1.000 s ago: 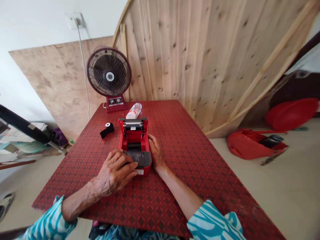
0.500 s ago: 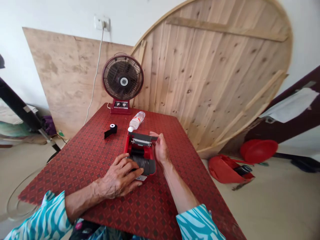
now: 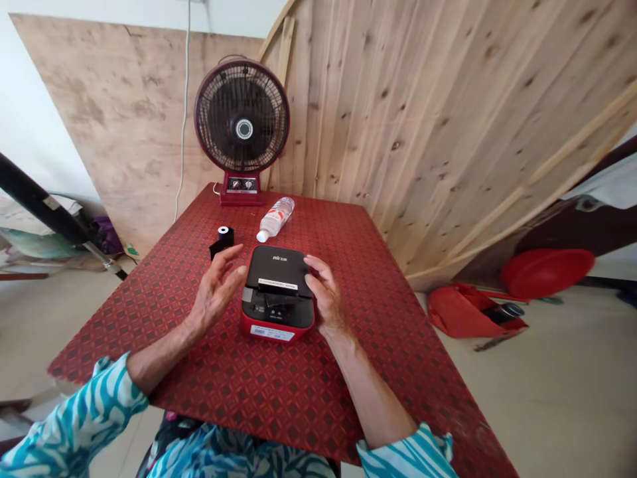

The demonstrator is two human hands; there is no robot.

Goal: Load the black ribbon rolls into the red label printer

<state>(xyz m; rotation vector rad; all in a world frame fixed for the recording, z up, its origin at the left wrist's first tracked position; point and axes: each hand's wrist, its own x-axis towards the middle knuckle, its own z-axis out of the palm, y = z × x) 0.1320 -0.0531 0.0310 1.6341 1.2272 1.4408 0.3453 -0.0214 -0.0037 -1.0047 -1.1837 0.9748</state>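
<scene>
A red and black label printer (image 3: pixel 279 292) sits on the table with its black lid down. Its front carries a white sticker, and another pale strip crosses the lid. My left hand (image 3: pixel 215 289) hovers just left of the printer, fingers apart and holding nothing. At the printer's right edge is my right hand (image 3: pixel 326 295), its fingers loosely bent and apart, the tips at the side of the lid. Whether those tips touch the lid I cannot tell. Beyond my left fingers stands a black roll (image 3: pixel 225 235) with a white core, its loose end trailing.
A clear plastic bottle (image 3: pixel 277 218) lies behind the printer on the red patterned table (image 3: pixel 368 372). A dark red fan (image 3: pixel 243 129) stands at the table's back edge. On the floor to the right are a red bag (image 3: pixel 460 311) and a red basin (image 3: pixel 545 272).
The printer's lid was up with its inside showing; it is now down. My left hand has come off the printer's front and moved up to its left. The camera view has tilted down.
</scene>
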